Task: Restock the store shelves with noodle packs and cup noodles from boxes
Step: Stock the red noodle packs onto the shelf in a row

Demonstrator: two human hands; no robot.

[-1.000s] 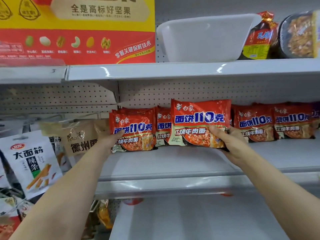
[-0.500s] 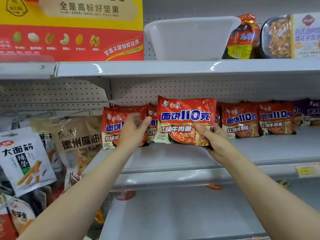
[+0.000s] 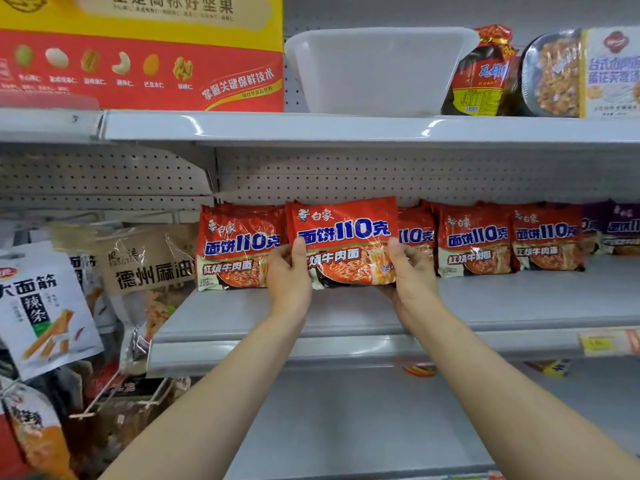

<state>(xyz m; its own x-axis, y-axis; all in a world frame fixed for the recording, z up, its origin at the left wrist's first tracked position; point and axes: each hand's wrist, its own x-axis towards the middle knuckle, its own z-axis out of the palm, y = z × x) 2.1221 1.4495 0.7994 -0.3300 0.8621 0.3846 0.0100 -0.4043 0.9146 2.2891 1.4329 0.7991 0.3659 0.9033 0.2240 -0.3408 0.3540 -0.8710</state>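
A grey metal shelf [image 3: 519, 306] with a pegboard back is carrying a row of Baixiang instant noodle packs, and above it an upper shelf [image 3: 311, 128] is bearing 4 items. The largest is a red and yellow nut gift box [image 3: 138, 53] reading "全是高标好坚果" and "掌握关键保鲜技术", showing 6 kinds of nuts in a row. Beside it a white plastic basin [image 3: 374, 71] is sitting, then a dark red jar-shaped pack [image 3: 485, 74], then a boxed noodle tray [image 3: 581, 72] whose writing is too blurred to read fully.

On the middle shelf, 5 red pack fronts are showing, each printed "白象", "面饼110克" and "红烧牛肉面". At the far right a purple noodle pack [image 3: 616, 226] is standing, also marked "110". The front red noodle pack [image 3: 343, 237] is standing upright at the shelf's middle, slightly ahead of the row. The left hand [image 3: 289, 275] is gripping its left edge, thumb over the front, and the right hand [image 3: 412, 271] is gripping its right edge the same way.

To the left, hanging bags are reading "德州麻油" [image 3: 152, 268] and "大面筋 辣条" [image 3: 41, 306]. A yellow price tag [image 3: 602, 342] is sitting on the shelf's front rail at the right.
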